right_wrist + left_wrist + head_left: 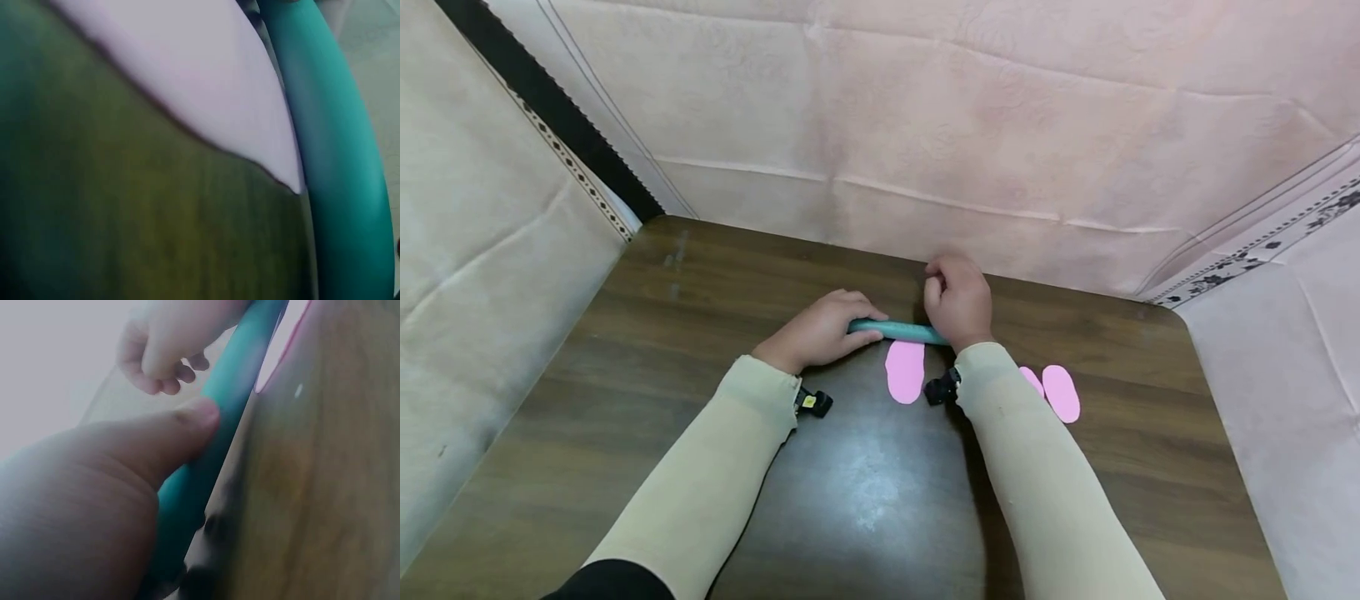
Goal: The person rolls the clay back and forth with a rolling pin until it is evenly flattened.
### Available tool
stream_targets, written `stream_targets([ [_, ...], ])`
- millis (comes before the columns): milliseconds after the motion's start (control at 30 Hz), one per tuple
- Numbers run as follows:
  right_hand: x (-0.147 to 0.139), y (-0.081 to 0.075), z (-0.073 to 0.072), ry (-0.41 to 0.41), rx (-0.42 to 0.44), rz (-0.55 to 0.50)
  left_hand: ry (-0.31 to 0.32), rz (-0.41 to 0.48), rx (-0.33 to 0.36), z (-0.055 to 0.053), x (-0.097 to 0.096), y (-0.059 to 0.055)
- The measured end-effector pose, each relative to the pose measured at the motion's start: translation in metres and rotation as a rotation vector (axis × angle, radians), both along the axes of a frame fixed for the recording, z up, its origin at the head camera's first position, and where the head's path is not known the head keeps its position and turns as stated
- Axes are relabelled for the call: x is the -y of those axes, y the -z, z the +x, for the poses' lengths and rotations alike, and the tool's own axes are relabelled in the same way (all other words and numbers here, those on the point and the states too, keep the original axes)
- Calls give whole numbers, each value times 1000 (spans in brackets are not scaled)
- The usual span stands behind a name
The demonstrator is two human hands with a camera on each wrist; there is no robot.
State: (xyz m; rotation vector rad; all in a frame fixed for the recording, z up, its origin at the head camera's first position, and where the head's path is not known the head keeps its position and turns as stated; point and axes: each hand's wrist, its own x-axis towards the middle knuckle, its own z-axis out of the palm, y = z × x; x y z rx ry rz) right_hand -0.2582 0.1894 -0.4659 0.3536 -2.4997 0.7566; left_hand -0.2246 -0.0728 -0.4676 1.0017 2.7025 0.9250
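A smooth teal rod (910,332) lies crosswise over the far end of a flat pink oval piece (905,372). My left hand (827,329) grips the rod's left end, its thumb along the near side; the left wrist view shows the thumb (187,425) against the rod. My right hand (958,300) is beside the right end, fingers curled, with nothing visible in them; its wrist hides that end. In the right wrist view the rod (340,162) borders the pink piece (206,75), and the right hand's fingers are out of sight.
Further pink ovals (1061,393) lie right of the right forearm, one partly hidden by the sleeve. The wooden table (700,475) meets pale cloth walls (925,125) at the back and sides. A dark cable (748,521) runs along the left sleeve.
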Motion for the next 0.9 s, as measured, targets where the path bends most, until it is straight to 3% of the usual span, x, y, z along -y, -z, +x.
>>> stream_targets([
  [267,0,-7,2,-75,-73,-17,-58,-57,-34,0,-3,3],
  [433,4,-20,10,-174,54,38,-80,-60,-21,-1,-4,4],
  [533,7,-30,28,-258,183,104,-91,-39,-7,-1,-3,6],
  [667,9,-38,64,-359,298,209,-108,4,2,-2,-2,8],
  [800,8,-38,98,-422,344,308,-146,31,-14,-2,-3,9],
  [900,4,-33,116,-448,329,365,-183,37,-20,-2,-2,8],
])
